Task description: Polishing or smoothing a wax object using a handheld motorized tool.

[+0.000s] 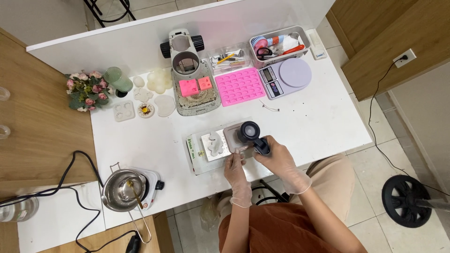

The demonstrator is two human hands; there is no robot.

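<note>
White table (323, 117) with pink mould (239, 86), scale (286, 77)

Pink mould tray (240, 85) beside round scale (287, 76); steel pot (123, 189) on hotplate, contents unclear.

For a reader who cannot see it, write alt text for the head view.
A person's gloved right hand holds a black magnifier over a pale tray that the gloved left hand touches, on a white table. Farther back lie a pink mould and a digital scale.
</note>
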